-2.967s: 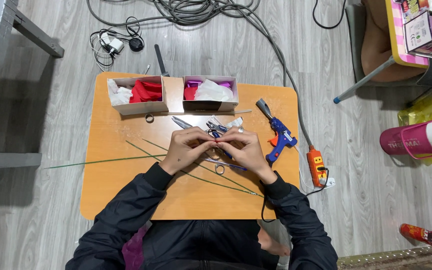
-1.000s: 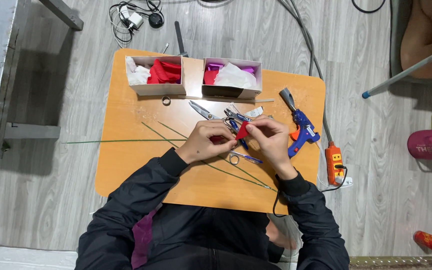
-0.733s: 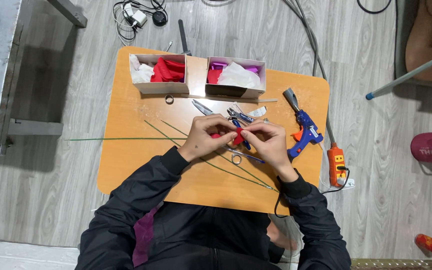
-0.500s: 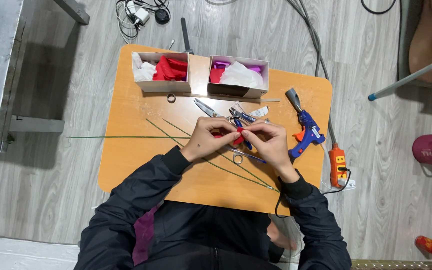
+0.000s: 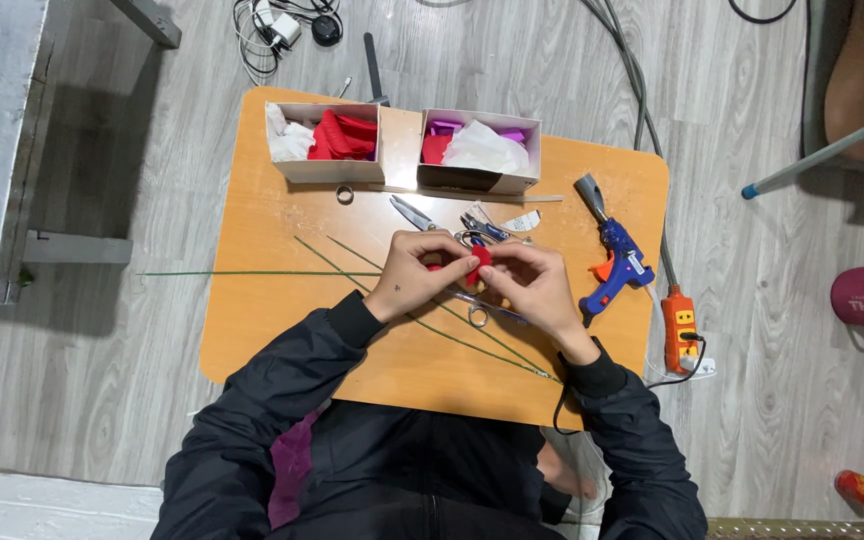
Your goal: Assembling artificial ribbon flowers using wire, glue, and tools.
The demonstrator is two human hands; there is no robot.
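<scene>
Fingers (image 5: 460,262) of both hands pinch a small red piece (image 5: 479,262) between them above the middle of the orange surface (image 5: 252,330). Left hand (image 5: 414,275) grips it from one side, right hand (image 5: 530,285) from the other, both clenched on it. Thin green wires (image 5: 252,273) lie across the surface under the wrists, one reaching past the left edge. Scissors (image 5: 422,215) and a small ring (image 5: 478,317) lie just beside the hands. A blue glue gun (image 5: 614,262) rests to the right, near an orange power strip (image 5: 680,328). Two open boxes (image 5: 327,145) holding red, white and purple scraps sit along the far edge. Grey wooden floor (image 5: 102,380) surrounds it, with cables (image 5: 282,25) beyond.
</scene>
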